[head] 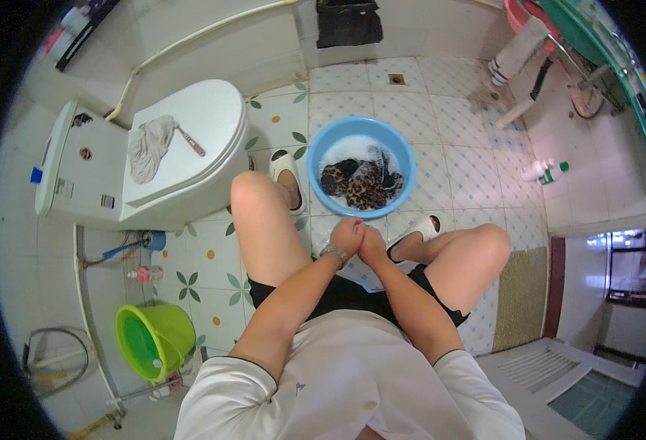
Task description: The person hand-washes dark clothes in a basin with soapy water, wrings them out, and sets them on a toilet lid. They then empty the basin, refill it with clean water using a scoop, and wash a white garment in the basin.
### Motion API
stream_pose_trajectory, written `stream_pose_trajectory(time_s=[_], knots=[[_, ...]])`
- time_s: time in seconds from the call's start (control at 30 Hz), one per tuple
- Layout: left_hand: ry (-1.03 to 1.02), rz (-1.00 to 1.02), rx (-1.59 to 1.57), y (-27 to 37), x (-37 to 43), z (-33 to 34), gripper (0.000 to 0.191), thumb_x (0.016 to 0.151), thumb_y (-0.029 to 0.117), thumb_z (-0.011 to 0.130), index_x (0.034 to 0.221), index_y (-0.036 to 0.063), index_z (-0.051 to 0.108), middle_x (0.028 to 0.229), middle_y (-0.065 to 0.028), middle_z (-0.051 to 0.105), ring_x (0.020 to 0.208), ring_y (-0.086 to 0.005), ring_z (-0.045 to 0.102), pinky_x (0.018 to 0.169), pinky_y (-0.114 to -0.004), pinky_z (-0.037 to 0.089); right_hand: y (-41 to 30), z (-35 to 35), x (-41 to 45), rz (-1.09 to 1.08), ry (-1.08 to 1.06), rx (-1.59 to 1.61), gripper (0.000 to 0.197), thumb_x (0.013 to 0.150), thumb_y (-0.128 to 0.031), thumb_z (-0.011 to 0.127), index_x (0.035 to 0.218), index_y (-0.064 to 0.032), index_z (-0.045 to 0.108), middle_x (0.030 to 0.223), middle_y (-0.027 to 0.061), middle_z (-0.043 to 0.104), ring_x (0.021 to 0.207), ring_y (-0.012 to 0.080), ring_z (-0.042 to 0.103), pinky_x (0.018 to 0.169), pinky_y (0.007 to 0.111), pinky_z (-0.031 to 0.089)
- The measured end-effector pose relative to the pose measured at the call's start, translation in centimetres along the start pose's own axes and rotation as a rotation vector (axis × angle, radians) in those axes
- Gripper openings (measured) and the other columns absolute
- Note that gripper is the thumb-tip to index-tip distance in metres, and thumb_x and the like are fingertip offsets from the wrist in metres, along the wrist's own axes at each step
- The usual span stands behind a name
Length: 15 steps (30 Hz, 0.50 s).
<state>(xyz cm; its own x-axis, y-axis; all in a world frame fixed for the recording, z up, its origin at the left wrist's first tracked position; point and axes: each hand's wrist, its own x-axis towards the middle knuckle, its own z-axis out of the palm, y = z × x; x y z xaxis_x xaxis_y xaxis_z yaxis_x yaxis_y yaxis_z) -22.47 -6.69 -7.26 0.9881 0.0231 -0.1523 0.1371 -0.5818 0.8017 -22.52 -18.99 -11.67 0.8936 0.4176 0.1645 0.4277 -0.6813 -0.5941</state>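
My left hand (347,235), with a bracelet or watch at the wrist, is pressed against my right hand (373,245) between my knees. Both have curled fingers. Whether anything is between the palms is hidden. Just beyond them, a round light-blue plastic basin (361,214) rests on the tiled floor. White suds (350,147) float in it around a wet leopard-print garment (364,184) and some darker cloth (346,166). Neither hand reaches into the basin.
At left, a white toilet (213,110) has a grey cloth (149,148) and a brush with a handle (192,142) on its lid. A green bucket (180,330) stands behind. Bottles (542,171) are by the right wall, and a drain (397,80) lies beyond the basin.
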Motion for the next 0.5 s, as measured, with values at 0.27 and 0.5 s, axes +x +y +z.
stream_pose_trajectory(time_s=[0.27, 0.5], knots=[[-0.028, -0.005, 0.027, 0.5, -0.9, -0.7, 0.038, 0.092, 0.033, 0.052, 0.111, 0.0029, 0.065, 0.110, -0.0200, 0.065, 0.101, -0.0388, 0.061, 0.090, -0.045, 0.048, -1.8, -1.9, 0.1, -0.022, -0.111, -0.092, 0.017, 0.082, -0.014, 0.058, 0.090, 0.0011, 0.059, 0.078, 0.0204, 0.063, 0.076, 0.0406, 0.061, 0.069, 0.050, 0.048], [-0.042, 0.044, 0.040, 0.6, -1.0, -1.2, 0.033, 0.091, 0.030, 0.053, 0.107, 0.0035, 0.065, 0.108, -0.0196, 0.066, 0.100, -0.0398, 0.061, 0.088, -0.046, 0.049, -3.2, -3.1, 0.1, 0.043, -0.063, 0.002, 0.021, 0.084, -0.017, 0.055, 0.087, 0.0035, 0.059, 0.076, 0.0226, 0.062, 0.076, 0.0425, 0.060, 0.068, 0.051, 0.047]])
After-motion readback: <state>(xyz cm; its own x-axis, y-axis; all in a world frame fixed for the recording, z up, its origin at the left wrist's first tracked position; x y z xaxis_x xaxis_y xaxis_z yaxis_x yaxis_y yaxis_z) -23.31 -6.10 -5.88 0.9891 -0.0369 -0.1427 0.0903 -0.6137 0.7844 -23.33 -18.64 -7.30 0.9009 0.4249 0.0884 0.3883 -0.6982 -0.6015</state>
